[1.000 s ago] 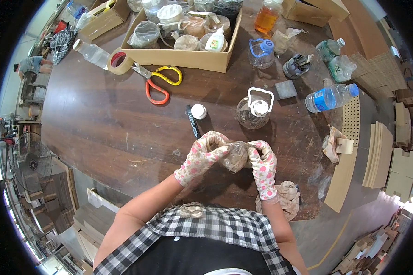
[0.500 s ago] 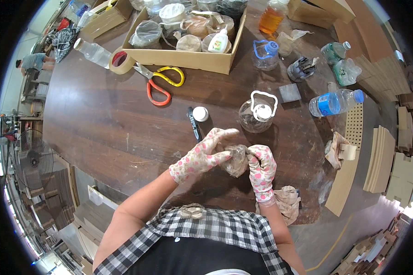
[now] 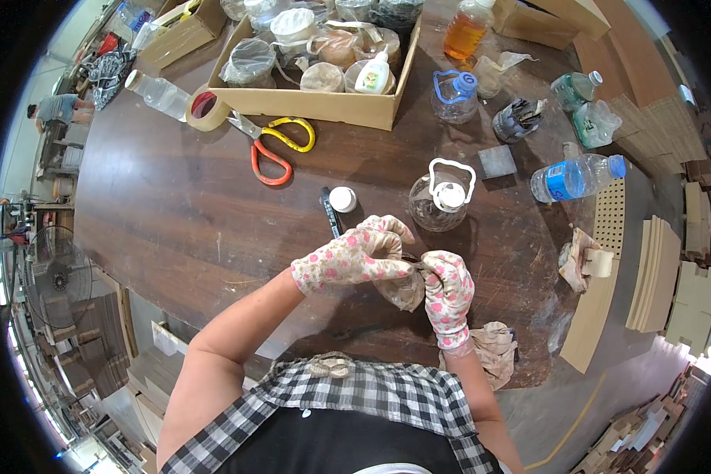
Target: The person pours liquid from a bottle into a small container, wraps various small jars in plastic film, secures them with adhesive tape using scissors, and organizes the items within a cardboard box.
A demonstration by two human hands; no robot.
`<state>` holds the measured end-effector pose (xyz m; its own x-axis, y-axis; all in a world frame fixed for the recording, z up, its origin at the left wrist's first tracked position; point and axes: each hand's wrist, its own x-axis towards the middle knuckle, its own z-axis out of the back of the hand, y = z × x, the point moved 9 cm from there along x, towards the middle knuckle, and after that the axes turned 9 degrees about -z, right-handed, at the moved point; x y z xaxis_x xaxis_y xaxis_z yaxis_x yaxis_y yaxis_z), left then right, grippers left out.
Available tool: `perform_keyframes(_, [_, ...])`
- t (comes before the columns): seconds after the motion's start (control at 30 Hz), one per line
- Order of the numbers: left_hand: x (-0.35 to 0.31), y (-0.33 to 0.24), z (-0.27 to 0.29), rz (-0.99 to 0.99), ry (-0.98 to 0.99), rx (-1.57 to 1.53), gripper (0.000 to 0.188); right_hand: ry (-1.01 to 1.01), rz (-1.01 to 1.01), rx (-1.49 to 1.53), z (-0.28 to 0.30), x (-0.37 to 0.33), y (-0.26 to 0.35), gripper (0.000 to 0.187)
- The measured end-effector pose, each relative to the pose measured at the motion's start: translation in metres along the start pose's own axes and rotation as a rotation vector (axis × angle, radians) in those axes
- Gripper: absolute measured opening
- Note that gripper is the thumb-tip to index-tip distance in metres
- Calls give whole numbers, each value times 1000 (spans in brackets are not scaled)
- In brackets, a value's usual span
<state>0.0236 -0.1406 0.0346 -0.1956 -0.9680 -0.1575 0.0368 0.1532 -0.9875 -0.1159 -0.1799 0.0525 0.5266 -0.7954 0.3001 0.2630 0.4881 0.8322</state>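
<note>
Both hands wear white gloves with a pink floral print. A small crumpled clear plastic bag (image 3: 403,293), brownish inside, hangs between them above the table's near side; what it contains I cannot make out. My right hand (image 3: 449,291) is closed in a pinch on the bag's upper edge. From the left, my left hand (image 3: 357,257) reaches over the bag with its thumb and fingers curled together at the top, partly hiding it. Just beyond my left hand lie a black marker (image 3: 330,212) and a small white-capped jar (image 3: 343,199). A clear jug with a white handle (image 3: 440,207) stands farther off.
Orange-and-yellow-handled scissors (image 3: 276,150) and a tape roll (image 3: 208,110) lie at the far left. A cardboard box (image 3: 316,107) of wrapped jars stands beyond. Bottles, including a blue-labelled one (image 3: 569,181), are on the right. A cloth (image 3: 494,353) lies by my right forearm.
My left hand has come in over the top of the plastic bag, its fingers curling from stretched out to pinching. The bag hangs slightly lower; my right hand keeps its pinch.
</note>
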Motion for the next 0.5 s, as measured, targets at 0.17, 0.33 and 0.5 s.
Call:
perform_keyframes(0.17, [-12,9,12,-23,-47,-50,21,45,-106,67,-6,1,-4,21])
perform_keyframes(0.33, [-16,30,5,198,-55,-247,16,129,-382,243,-15,2,-28,12])
perform_keyframes(0.5, [-15,49,0,225,-111,-372,16,148,-656,395,-25,-6,-51,13])
